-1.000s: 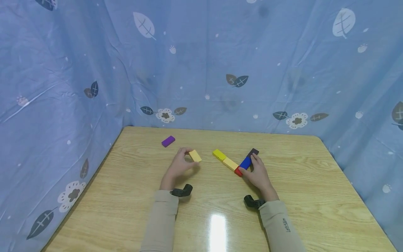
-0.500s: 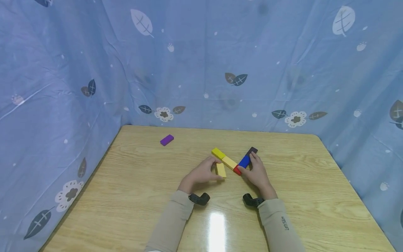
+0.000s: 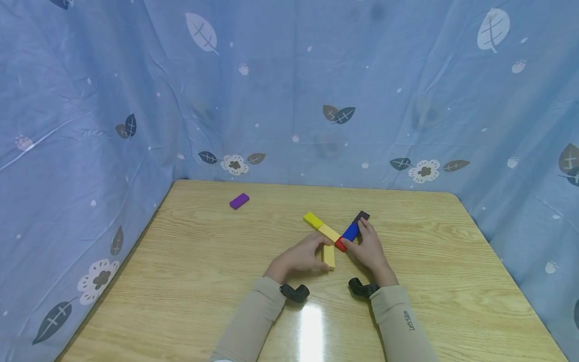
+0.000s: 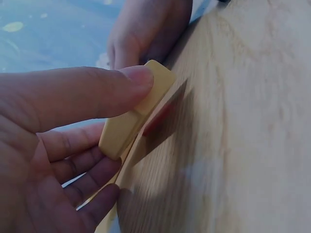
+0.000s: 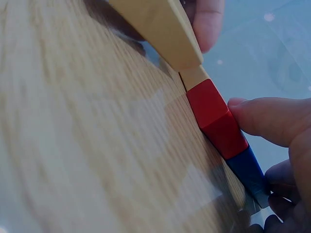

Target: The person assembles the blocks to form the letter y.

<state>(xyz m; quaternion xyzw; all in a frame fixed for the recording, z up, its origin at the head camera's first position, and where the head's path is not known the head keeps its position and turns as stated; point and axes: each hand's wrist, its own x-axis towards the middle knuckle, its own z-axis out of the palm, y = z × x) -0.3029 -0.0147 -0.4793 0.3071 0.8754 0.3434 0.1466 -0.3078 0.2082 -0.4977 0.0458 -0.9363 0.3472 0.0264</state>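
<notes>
Seven blocks in view on the table (image 3: pixel 429 251), going left to right. Far left is the purple block (image 3: pixel 239 201), off on its own near the back, hasn't moved. Next comes the left hand (image 3: pixel 298 255), and that's where the change is: half a second ago it was further left, and now it's slid right up beside the corner of the V. It's got the loose pale yellow block (image 3: pixel 328 257) pinched end to end, thumb on the near end, fingers on the far one, so it's only open as wide as the block is long. Left wrist view shows a shadow underneath, so I'd guess it's a bit off the table. Can't tell if it touches the red block.

The V itself looks unchanged: bright yellow block (image 3: pixel 313 220), then the inner pale yellow block (image 3: pixel 329 233), down to the red block (image 3: pixel 341 245) at the corner, then up through the blue block (image 3: pixel 350 231) to the black block (image 3: pixel 361 216). On that side the right hand (image 3: pixel 370 249) is part closed, thumb on red, fingers curled by blue, apparently steadying it. To me that means the carrying is mostly done and it's down to careful positioning.
</notes>
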